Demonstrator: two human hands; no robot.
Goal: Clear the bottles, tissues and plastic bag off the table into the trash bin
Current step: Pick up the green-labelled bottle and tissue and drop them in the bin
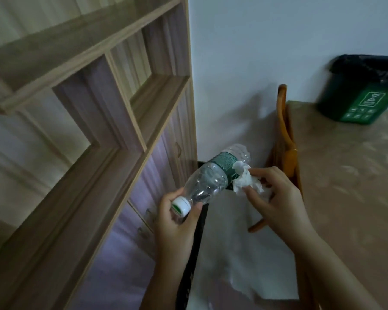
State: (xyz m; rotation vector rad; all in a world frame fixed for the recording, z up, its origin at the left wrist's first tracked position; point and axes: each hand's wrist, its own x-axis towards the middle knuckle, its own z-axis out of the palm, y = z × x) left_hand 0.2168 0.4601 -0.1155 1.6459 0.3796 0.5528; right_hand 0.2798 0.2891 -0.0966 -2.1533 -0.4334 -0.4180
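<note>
My left hand (177, 222) grips an empty clear plastic bottle (208, 180) by its neck, just below the white cap. The bottle has a green label and points up and to the right. My right hand (276, 198) holds a crumpled white tissue (244, 180) pinched against the bottle's label. A pale translucent plastic bag (240, 253) appears to hang below my right hand, reaching down between my forearms. The green trash bin (358, 97) with a black liner stands at the far right on the tan surface, well away from both hands.
A wooden shelf unit (99, 130) with open compartments and lavender cabinet doors fills the left. A white wall is behind. An orange wooden chair back (285, 130) stands between my hands and the tan marbled surface (349, 186).
</note>
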